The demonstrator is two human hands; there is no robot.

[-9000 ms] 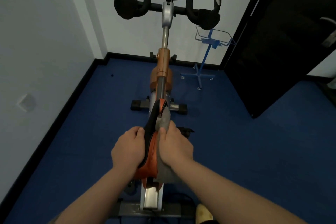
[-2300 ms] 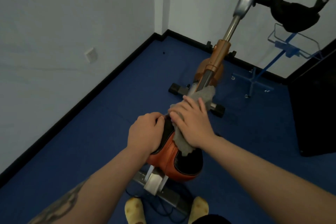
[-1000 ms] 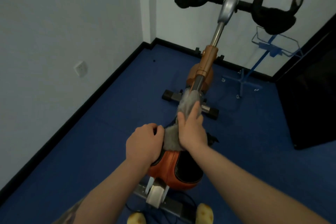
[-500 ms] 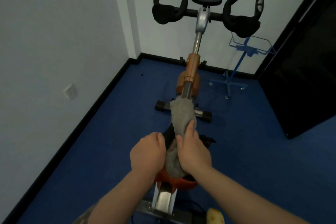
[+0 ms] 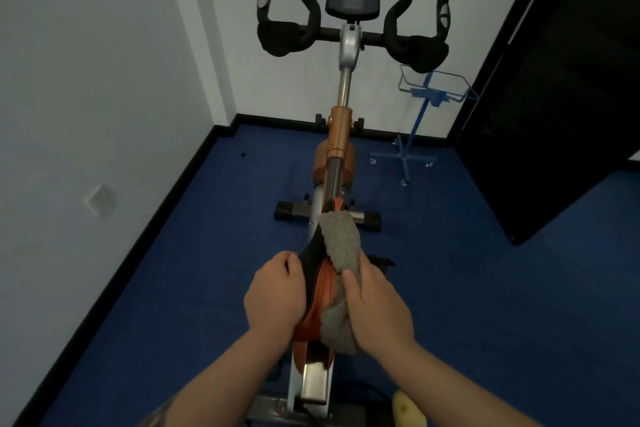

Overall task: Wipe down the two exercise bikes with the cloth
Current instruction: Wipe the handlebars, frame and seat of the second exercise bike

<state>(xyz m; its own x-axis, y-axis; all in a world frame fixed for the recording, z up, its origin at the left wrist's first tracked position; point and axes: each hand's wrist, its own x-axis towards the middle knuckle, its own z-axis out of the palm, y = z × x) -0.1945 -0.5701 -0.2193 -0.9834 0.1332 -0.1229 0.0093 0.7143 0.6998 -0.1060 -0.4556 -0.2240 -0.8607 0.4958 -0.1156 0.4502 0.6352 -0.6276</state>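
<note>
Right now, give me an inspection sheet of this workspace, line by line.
Surface: blue floor, bare where visible.
Job's things: one exercise bike in view, orange frame; its saddle is tilted on edge; grey cloth draped along the saddle's right side. No second bike is in frame.
Clutter: blue wire-basket stand beside the bike, near the wall.
Grippers: left hand grips the saddle's left edge; right hand holds the cloth against the saddle.
Cables: dark cable on the floor by the rear base, partly hidden.
Surroundings: white walls, wall socket at left, dark door at right, yellow shoe at the bottom edge.
</note>
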